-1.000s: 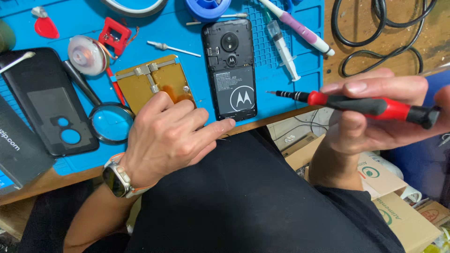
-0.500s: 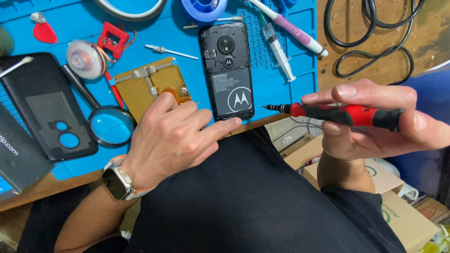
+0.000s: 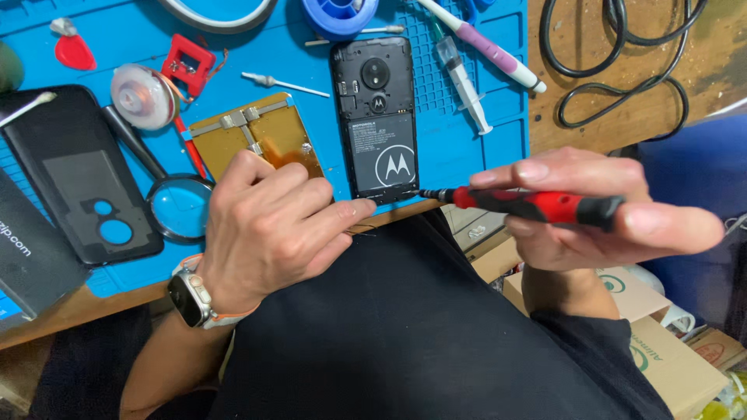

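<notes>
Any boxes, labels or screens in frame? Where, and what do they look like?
Dark box: far left on the mat, flat, black with white print.
Battery label: on the open phone at mat centre, black rectangle, white logo and small print.
Cartons: lower right under the bench, brown cardboard, green print.
Watch: left wrist, dark screen.

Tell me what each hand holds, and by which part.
The right hand grips a red screwdriver by its handle. The left hand holds nothing; its fingertip touches the opened phone's lower edge.

The left hand (image 3: pixel 268 225) covers the lower part of the gold metal plate (image 3: pixel 261 136). The screwdriver (image 3: pixel 529 206) handle is partly hidden under the right hand (image 3: pixel 599 214) fingers (image 3: pixel 560 171). The white ring (image 3: pixel 222 12) and blue spool (image 3: pixel 340 12) are cut off by the top edge.
</notes>
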